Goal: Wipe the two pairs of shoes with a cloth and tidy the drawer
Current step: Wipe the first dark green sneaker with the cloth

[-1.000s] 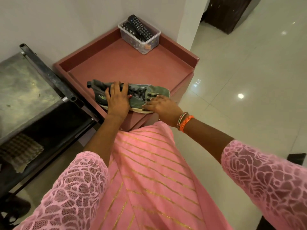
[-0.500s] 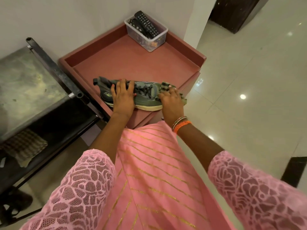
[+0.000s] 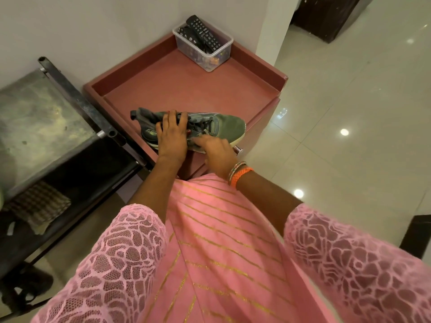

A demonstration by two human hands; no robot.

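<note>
While grey-green lace-up sneaker [image 3: 210, 129] lies on its side at front edge of reddish-brown rimmed tabletop [image 3: 186, 89], toe pointing right, left hand [image 3: 172, 134] rests flat on its collar and laces, fingers straight. Right hand [image 3: 215, 149] just beside it, at sneaker's near side below laces, fingers bunched on small grey cloth [image 3: 198, 141] pressed to sole edge. Clear plastic box [image 3: 203, 46] with black remotes stands in far corner, well apart from both hands.

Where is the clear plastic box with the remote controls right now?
In the head view, the clear plastic box stands in the far corner of the red cabinet top, against the wall, beyond the grey-green shoe.
</note>
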